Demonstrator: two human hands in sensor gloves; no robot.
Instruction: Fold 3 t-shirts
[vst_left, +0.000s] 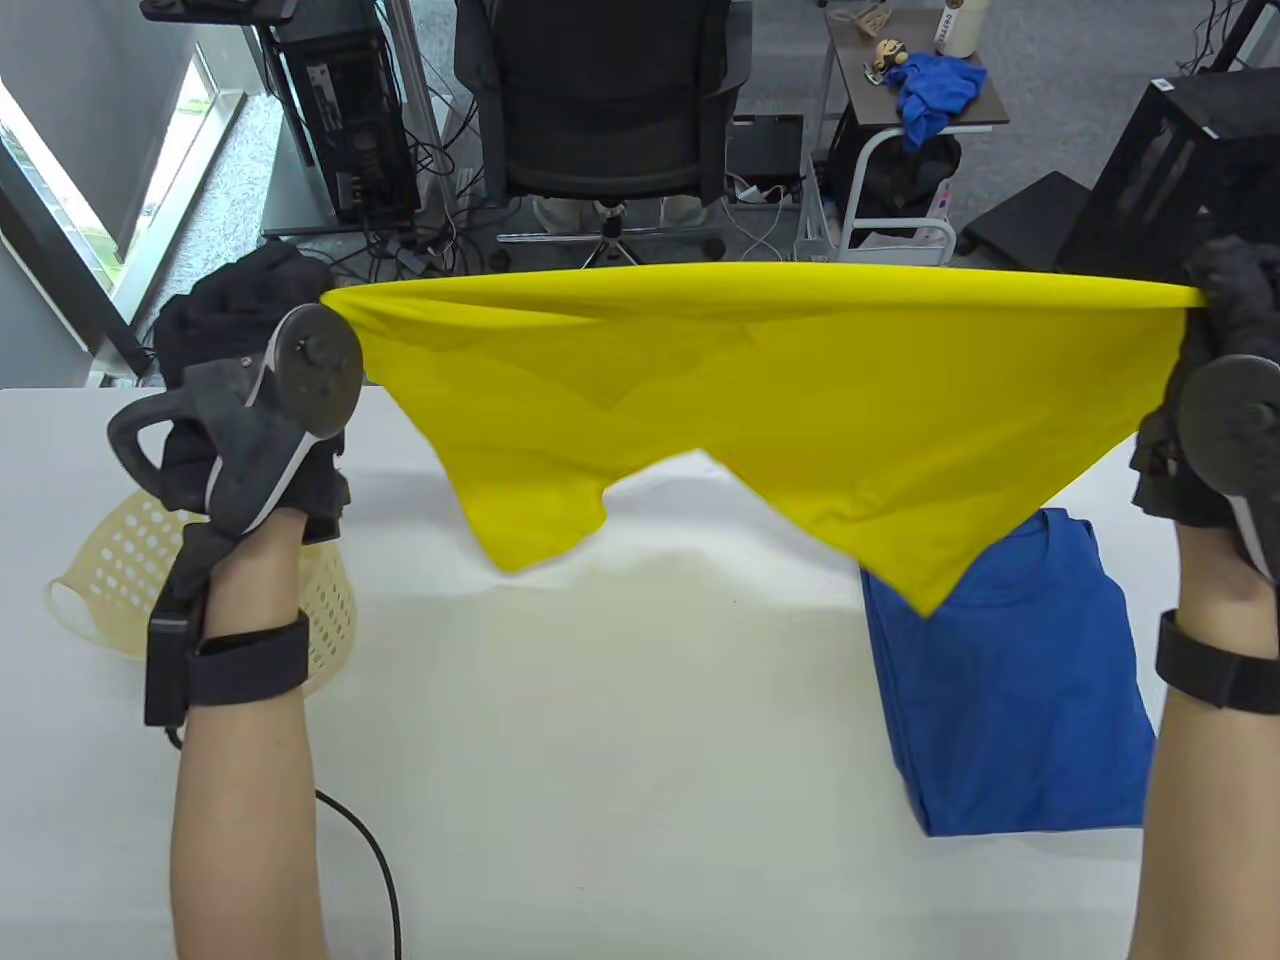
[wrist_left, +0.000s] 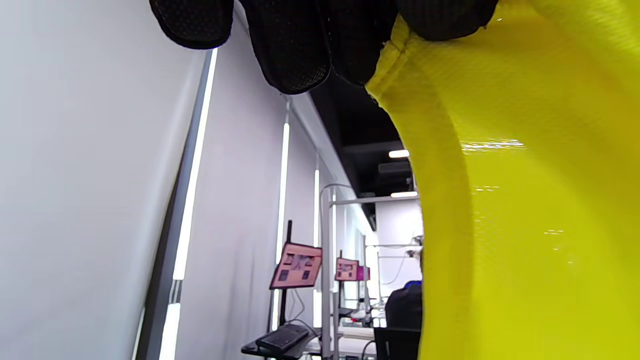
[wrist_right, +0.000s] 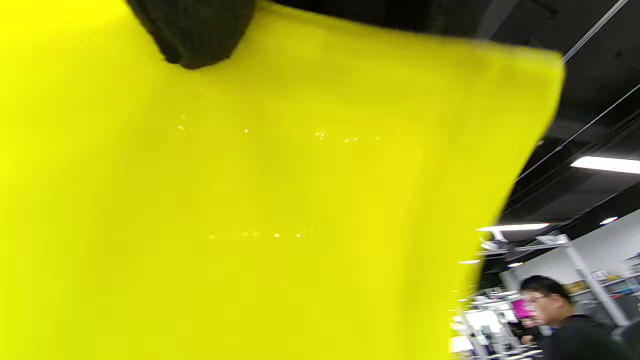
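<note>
The left hand (vst_left: 255, 440) and right hand (vst_left: 1215, 400) each pinch an end of the yellow t-shirt (vst_left: 760, 400), stretched taut in the air above the table (vst_left: 600, 750); a slipping pinch risks it falling onto the folded blue t-shirt (vst_left: 1010, 700) at 4 o'clock.

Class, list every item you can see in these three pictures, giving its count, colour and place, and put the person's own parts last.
yellow t-shirt: 1, yellow, stretched in the air between both hands above the table
folded blue t-shirt: 1, blue, lying on the table at the right
dark garment: 1, black, at the table's far left edge
basket: 1, cream, perforated, on the table at the left
table: 1, white
office chair: 1, black, beyond the table
blue cloth: 1, on a side table behind
left hand: black glove, grips the shirt's left end
right hand: black glove, grips the shirt's right end
</note>
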